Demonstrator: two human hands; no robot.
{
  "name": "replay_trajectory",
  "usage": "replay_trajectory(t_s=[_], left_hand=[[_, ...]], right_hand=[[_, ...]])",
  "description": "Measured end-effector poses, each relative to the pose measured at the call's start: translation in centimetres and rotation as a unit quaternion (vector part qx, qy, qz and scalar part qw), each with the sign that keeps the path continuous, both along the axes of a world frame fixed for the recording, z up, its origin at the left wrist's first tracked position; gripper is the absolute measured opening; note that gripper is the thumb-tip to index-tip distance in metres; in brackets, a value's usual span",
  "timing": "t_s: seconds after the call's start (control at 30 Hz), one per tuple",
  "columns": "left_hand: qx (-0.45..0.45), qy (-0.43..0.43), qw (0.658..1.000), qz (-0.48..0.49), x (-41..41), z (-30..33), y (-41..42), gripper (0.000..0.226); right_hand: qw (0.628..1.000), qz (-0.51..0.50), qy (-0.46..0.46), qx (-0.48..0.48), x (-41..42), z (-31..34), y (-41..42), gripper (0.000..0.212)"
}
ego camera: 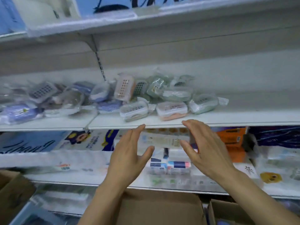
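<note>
Left hand (129, 153), right hand (207, 148), packet (162, 140) between fingers (138, 131)

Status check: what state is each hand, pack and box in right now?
left hand: open, fingers straight, at the pale pack's left end.
right hand: open, at its right end.
pale pack: level between both hands, blurred.
soap boxes: film-wrapped, piled loosely.
cardboard box: flaps open.

White metal shelving runs across in tiers, its middle shelf (243, 116) under an upper shelf (113, 21). A pale back panel (178, 51) carries a slotted upright (100, 63). Brown cardboard boxes (159, 208) stand below. The light is cool and even.
</note>
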State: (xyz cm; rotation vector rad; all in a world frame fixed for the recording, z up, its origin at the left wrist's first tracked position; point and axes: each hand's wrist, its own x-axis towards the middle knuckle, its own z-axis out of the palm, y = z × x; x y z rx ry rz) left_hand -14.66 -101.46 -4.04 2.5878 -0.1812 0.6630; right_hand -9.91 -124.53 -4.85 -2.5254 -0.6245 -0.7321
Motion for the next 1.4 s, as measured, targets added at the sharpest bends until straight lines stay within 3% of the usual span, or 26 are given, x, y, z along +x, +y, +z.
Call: replay_trajectory(t_s=[0.2,0.37,0.7,0.9,1.0,1.1,1.23,1.33,1.4], left_hand=[[0.035,-0.002,0.999,0.021,0.1,2.6,10.4,0.059],[0.109,0.064,0.992,0.002,2.2,3.8,14.8,0.059],[-0.075,0.124,0.989,-0.034,13.1,5.7,13.8,0.05],[-0.102,0.122,0.986,0.053,23.1,6.7,11.8,0.059],[-0.049,0.12,0.983,0.128,27.5,6.3,10.8,0.077],[0.033,0.13,0.971,0.2,29.8,5.5,10.1,0.08],[0.096,0.071,0.963,0.241,30.1,5.5,10.4,0.054],[0.021,0.052,0.969,0.24,29.0,6.8,10.9,0.033],[-0.116,0.011,0.966,0.229,27.4,7.7,11.5,0.026]], right_hand=[[0.999,0.035,-0.019,0.024,1.3,1.6,10.6,0.051],[0.999,0.049,-0.008,-0.001,3.1,1.6,15.5,0.046],[0.998,-0.037,0.003,-0.048,12.7,3.8,10.4,0.035],[0.971,-0.167,0.051,-0.162,19.4,7.5,6.1,0.05],[0.952,-0.191,0.093,-0.221,22.2,7.7,5.1,0.044],[0.95,-0.183,0.105,-0.232,23.4,7.5,5.0,0.03],[0.958,-0.186,0.047,-0.214,23.0,7.5,5.5,0.026],[0.97,-0.185,-0.014,-0.16,22.2,8.2,5.8,0.023],[0.983,-0.162,-0.042,-0.078,21.5,8.8,6.3,0.021]])
